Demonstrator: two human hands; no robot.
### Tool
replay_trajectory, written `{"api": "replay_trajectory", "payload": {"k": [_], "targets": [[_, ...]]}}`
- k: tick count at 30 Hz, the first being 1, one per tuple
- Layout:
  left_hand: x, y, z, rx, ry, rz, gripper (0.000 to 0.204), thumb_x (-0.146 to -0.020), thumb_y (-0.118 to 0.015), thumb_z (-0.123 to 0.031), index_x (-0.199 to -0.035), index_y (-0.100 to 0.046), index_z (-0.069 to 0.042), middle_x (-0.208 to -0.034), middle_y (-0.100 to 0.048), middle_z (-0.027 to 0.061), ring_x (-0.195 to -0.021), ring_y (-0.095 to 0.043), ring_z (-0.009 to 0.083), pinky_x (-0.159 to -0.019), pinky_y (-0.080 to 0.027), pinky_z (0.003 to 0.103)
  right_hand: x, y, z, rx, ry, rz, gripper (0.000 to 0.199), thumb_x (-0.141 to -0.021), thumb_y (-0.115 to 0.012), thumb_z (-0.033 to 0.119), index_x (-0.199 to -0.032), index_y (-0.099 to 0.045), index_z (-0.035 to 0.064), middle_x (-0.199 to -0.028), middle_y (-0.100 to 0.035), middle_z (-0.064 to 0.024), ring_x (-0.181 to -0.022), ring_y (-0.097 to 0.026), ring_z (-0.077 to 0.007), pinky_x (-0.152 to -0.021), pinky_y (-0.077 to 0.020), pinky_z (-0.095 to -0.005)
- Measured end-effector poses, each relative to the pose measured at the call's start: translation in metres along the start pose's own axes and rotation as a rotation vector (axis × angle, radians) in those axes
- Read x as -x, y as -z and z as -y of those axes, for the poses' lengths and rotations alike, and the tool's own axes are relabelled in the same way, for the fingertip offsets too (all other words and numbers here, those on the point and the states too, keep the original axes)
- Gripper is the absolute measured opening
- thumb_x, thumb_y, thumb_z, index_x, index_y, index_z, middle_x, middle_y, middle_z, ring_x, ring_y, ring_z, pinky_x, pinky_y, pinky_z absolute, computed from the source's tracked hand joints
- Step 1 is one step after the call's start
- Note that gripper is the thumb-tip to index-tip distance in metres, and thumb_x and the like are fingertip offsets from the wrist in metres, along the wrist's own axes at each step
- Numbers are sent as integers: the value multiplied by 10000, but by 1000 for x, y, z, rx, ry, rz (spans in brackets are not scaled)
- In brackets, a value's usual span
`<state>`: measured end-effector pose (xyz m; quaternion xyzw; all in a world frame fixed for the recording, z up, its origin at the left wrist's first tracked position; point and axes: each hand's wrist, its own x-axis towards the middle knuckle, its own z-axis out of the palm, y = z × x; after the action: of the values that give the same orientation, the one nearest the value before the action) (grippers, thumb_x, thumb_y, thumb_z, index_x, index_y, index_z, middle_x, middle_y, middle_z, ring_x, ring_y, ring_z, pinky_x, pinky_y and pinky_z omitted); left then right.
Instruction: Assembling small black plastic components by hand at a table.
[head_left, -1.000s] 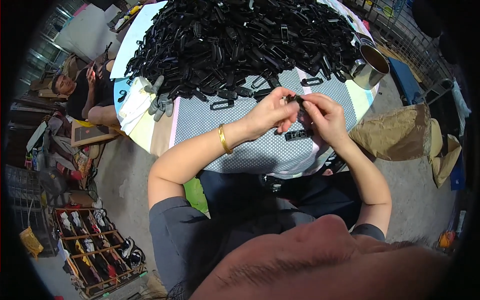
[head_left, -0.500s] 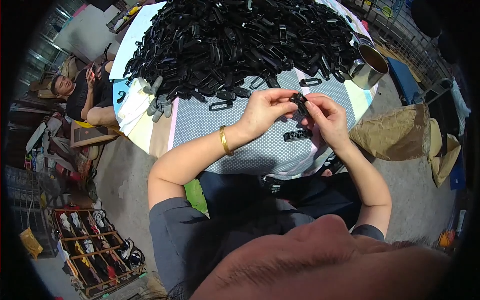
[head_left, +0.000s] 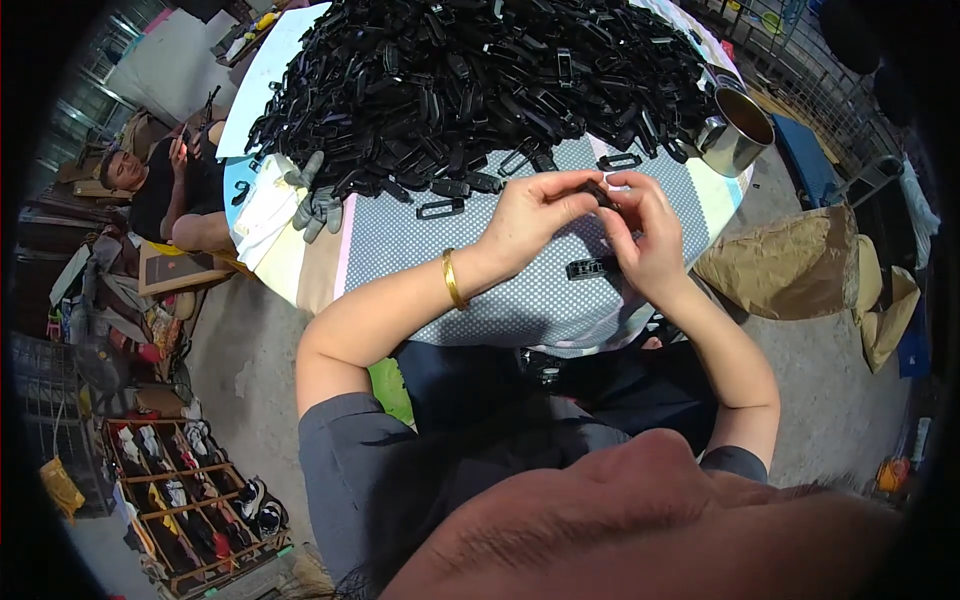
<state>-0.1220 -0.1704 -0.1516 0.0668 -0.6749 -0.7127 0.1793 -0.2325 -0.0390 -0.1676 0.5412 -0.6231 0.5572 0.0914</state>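
Over the near part of the table, my left hand (head_left: 530,222) pinches a small black plastic piece (head_left: 599,194) between thumb and fingers. My right hand (head_left: 652,238) has its thumb and fingers curled around the other end of that piece, and they partly hide it. Just below the hands a black slotted plastic part (head_left: 588,270) lies on the dotted cloth. Beyond them rises a big heap of black plastic parts (head_left: 460,95), many shaped like narrow open frames. One loose black frame (head_left: 440,209) lies left of my hands, and another frame (head_left: 620,162) lies just beyond them.
A metal mug (head_left: 735,140) stands at the table's right edge. Grey-fingered work gloves (head_left: 318,207) lie on the left by a white cloth (head_left: 268,215). A person (head_left: 170,190) reclines at far left. A shoe rack (head_left: 200,490) stands on the floor at lower left.
The fingers of my right hand have lifted and curled farther over the black piece, which has tilted and shows less. My left hand has hardly moved.
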Motion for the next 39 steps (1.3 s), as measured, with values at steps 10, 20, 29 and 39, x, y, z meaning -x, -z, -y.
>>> {"api": "replay_trajectory", "payload": {"k": [10,20,29,39], "targets": [[-8,14,3,198,34,115,256,-866,-560,-59,-1109,-583,21,-1043,-616,97,-965,-572,153,-868,-456,269,-3,5,-1,-37,-248,270,304,-757,-701,234,-941,-648,-1,-650,-618,-118,-523,-582,-163,-490,-438,-270],[3,8,-13,-757,-310,136,331,-826,-621,-170,-1120,-579,-25,-842,-627,67,-753,-588,155,-683,-479,271,-34,40,-33,-46,-314,464,217,-830,-586,120,-1006,-625,-1,-912,-653,-104,-821,-601,-166,-739,-472,-283],[1,14,-12,-942,-642,239,307,-753,-672,-247,-972,-617,-39,-820,-590,90,-773,-564,249,-696,-457,341,-34,24,-46,626,74,391,327,-751,-593,77,-1077,-586,43,-917,-563,-128,-839,-552,-286,-735,-462,-369],[-6,36,-11,-1248,-322,76,288,-701,-696,-137,-948,-599,-24,-845,-591,119,-819,-537,290,-766,-439,365,-29,37,-28,85,-226,437,340,-667,-616,73,-998,-582,2,-769,-562,-78,-698,-590,-166,-633,-475,-295]]}}
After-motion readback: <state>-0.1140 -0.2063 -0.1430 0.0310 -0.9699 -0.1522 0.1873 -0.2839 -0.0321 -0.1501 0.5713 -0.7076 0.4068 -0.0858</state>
